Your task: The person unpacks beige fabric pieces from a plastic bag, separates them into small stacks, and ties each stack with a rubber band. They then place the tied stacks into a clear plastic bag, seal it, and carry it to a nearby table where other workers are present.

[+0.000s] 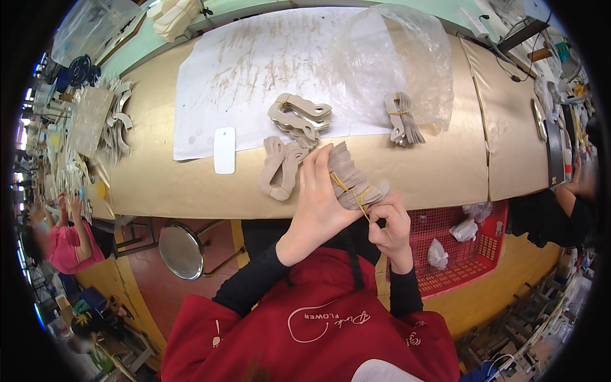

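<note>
My left hand (pixel 318 204) presses down on a stack of grey-brown cardboard cut-outs (pixel 354 178) at the near edge of the tan table (pixel 433 165). A yellow rubber band (pixel 347 188) runs around the stack. My right hand (pixel 391 226) pinches that band just past the table's edge, pulling it taut. Loose curved cut-outs of the same card (pixel 280 167) lie left of the stack, and another small pile (pixel 299 114) sits behind them.
A banded bundle of cut-outs (pixel 402 120) lies by a clear plastic bag (pixel 394 60). A stained white paper sheet (pixel 254 70) and a white flat scraper (pixel 224 150) are on the table. A round metal stool (pixel 181 249) and a red crate (pixel 458 245) stand below. Other people work at both sides.
</note>
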The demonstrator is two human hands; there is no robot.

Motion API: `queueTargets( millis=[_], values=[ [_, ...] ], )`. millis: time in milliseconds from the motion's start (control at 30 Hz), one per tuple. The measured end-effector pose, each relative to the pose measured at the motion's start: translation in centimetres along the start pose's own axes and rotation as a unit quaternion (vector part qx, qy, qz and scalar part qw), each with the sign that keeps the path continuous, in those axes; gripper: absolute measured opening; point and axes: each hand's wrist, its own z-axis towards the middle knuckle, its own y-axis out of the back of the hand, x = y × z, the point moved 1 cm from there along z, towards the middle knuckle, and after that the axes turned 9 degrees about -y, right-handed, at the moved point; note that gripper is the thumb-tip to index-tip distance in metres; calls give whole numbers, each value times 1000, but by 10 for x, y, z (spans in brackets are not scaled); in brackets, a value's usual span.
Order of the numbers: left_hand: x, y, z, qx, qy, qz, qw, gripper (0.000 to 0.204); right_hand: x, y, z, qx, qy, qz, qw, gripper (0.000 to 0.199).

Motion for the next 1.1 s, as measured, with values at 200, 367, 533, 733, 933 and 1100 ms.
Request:
queueTargets(
  millis=[200, 367, 533, 733, 933, 1100],
  values=[
    [8, -6, -2, 14, -2, -12, 1000, 107, 0, 14, -8, 202, -200, 107, 953, 3],
    [14, -13, -7, 104, 49, -51, 992, 104, -15, 19, -2, 14, -370, 373, 851, 18],
    [22, -17, -5, 205, 139, -271, 930, 110, -33, 13, 15, -59, -332, 633, 697, 29],
    [36, -9, -5, 205, 176, -342, 900, 110, -29, 18, 7, 48, -307, 568, 762, 24],
    [35, -8, -12, 204, 102, -329, 916, 111, -33, 8, 3, 28, -337, 594, 729, 24],
    [27, -7, 4, 122, 64, -166, 977, 109, -56, 5, 14, -190, -299, 700, 620, 22]
  ],
)
